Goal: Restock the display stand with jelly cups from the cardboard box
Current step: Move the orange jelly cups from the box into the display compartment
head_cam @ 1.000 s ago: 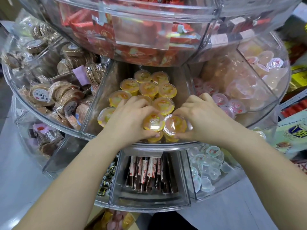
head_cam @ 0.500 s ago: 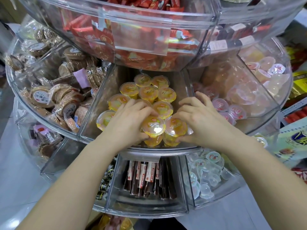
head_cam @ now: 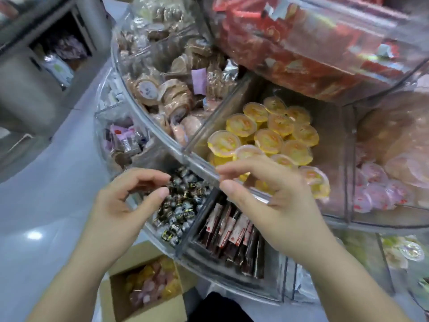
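Both hands hang in the lower middle of the frame, in front of the clear acrylic tiered display stand (head_cam: 204, 169), and neither holds anything. The left hand (head_cam: 120, 203) has its fingers loosely curled with a gap between thumb and forefinger, over the compartment of small black foil-wrapped sweets (head_cam: 180, 205). The right hand (head_cam: 276, 201) has its fingers bent and spread, thumb apart from them, just in front of the curved rim of the middle tier.

The round yellow jelly cups with clear film lids (head_cam: 267, 133) fill a wedge compartment of that tier, right of centre, just beyond the right hand's fingertips; the cups nearest the rim are partly hidden behind those fingers. Well below, at the bottom of the frame between the forearms, stands the open brown cardboard box (head_cam: 116, 296) on the floor, with more yellow and pink cups inside, blurred.

Around the yellow cups: pale pink jelly cups (head_cam: 373, 191) in the compartment to the right, round brown wrapped biscuits (head_cam: 171, 94) to the upper left, red packets (head_cam: 313, 49) in the tier above. Under the right hand lies a compartment of dark red and black stick packets (head_cam: 234, 238). The pale glossy floor (head_cam: 41, 217) takes up the left side, and a grey shelf unit (head_cam: 30, 73) stands in the upper left corner.
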